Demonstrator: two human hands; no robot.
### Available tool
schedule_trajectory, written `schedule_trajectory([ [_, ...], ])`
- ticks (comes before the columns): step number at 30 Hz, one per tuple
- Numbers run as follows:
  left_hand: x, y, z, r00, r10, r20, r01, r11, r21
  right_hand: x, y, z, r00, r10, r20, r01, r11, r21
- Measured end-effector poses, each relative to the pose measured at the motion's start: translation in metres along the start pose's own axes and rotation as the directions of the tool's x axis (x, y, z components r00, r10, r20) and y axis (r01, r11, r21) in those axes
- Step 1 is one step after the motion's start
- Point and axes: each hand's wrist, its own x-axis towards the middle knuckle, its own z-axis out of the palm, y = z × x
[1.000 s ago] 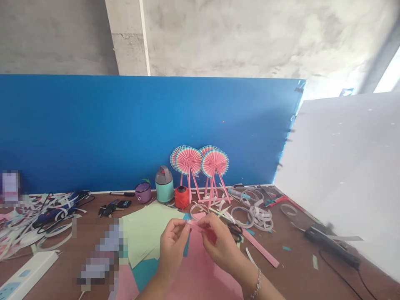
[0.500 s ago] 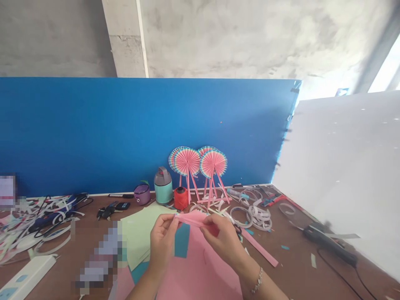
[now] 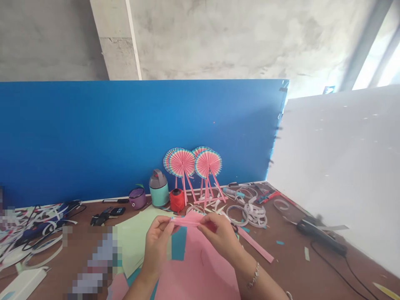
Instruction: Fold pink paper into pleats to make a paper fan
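Between my two hands is a narrow folded strip of pink paper (image 3: pixel 186 223). My left hand (image 3: pixel 158 237) pinches its left end, where small blue bits show at the edge. Thumb and fingers of my right hand (image 3: pixel 220 235) grip the other end. Below them a large pink sheet (image 3: pixel 198 275) lies on the table, with a teal piece of paper (image 3: pixel 178 245) partly beside it. Pale green sheets (image 3: pixel 134 241) lie to the left. Beyond my hands stand pink pleated paper fans (image 3: pixel 208 164) on pink stick legs.
A turquoise flask (image 3: pixel 159 195), a purple pot (image 3: pixel 137 198) and a red spool (image 3: pixel 177 201) stand along the blue partition (image 3: pixel 93 141). Curled white strips (image 3: pixel 256 214) and a glue gun (image 3: pixel 321 236) lie right. Keys (image 3: pixel 101 217) and tangled strips (image 3: pixel 40 229) are left.
My view has turned slightly right, so the scene sits further left. Both hands still grip the folded pink strip, which now looks flatter and straighter between them.
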Motion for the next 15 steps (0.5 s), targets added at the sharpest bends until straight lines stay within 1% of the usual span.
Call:
schedule_trajectory([
  [7, 0.0006, 0.0005, -0.0022, 0.999, -0.035, 0.037, 0.036, 0.999, -0.034, 0.0018, -0.0031, -0.0003, 1.0, 0.026, 0.005, -0.026, 0.992, 0.125],
  [15, -0.0012, 0.0039, 0.0001, 0.996, -0.072, 0.049, 0.076, 0.993, -0.087, 0.0021, -0.0049, -0.0013, 0.999, 0.042, -0.008, -0.04, 0.991, 0.129],
])
